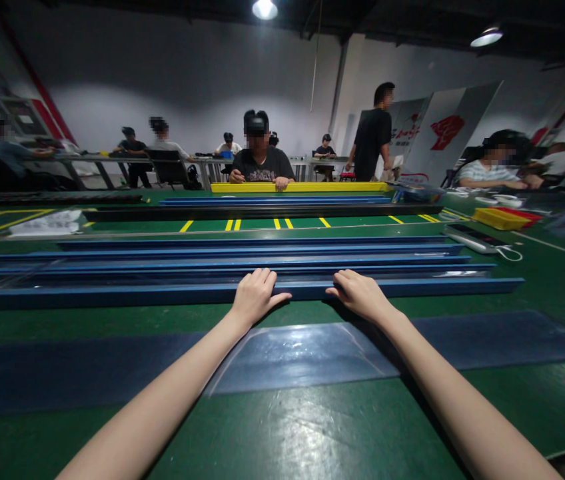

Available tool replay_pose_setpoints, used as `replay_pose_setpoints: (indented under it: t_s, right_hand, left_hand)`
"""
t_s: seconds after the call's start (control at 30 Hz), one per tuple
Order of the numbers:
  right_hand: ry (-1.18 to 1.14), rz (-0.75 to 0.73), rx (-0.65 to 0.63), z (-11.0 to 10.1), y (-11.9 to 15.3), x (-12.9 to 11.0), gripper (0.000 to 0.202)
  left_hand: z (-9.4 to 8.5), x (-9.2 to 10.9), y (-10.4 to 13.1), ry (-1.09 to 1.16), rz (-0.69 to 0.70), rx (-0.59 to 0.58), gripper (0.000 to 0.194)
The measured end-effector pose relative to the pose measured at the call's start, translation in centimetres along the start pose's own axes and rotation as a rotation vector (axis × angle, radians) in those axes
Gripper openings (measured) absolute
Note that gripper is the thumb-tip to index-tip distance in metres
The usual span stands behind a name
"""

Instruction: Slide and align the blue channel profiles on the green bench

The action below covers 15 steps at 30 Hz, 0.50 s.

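Both of my hands are on the nearest long blue rail (307,291). My left hand (256,297) has its fingers curled over the rail's top edge, with the thumb along the front face. To its right, my right hand (360,293) grips the same rail in a similar way; its fingertips are partly hidden. Behind this rail, several more blue rails (202,252) lie parallel across the table. Under my forearms, a clear flat plastic strip (302,353) lies on the green table (287,433).
A phone on a white power bank (472,237) with a cable lies at right, near a yellow tray (501,219). A black rail (262,212) crosses the table further back. Opposite, a person (262,163) holds a yellow rail (307,187). Clear plastic packaging (45,223) lies at left.
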State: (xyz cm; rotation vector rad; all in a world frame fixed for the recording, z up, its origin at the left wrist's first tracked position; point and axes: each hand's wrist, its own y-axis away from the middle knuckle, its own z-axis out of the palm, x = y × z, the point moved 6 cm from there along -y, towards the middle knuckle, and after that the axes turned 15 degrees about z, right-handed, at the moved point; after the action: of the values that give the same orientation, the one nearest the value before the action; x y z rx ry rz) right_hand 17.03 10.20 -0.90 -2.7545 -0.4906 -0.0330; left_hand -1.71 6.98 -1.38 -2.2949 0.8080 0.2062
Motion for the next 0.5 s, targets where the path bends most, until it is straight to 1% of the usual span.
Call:
replay_pose_setpoints:
  t_s: [0.5]
  right_hand:
    - [0.004, 0.003, 0.006, -0.08, 0.00, -0.03, 0.023]
  left_hand:
    - [0.00, -0.06, 0.02, -0.023, -0.007, -0.002, 0.044]
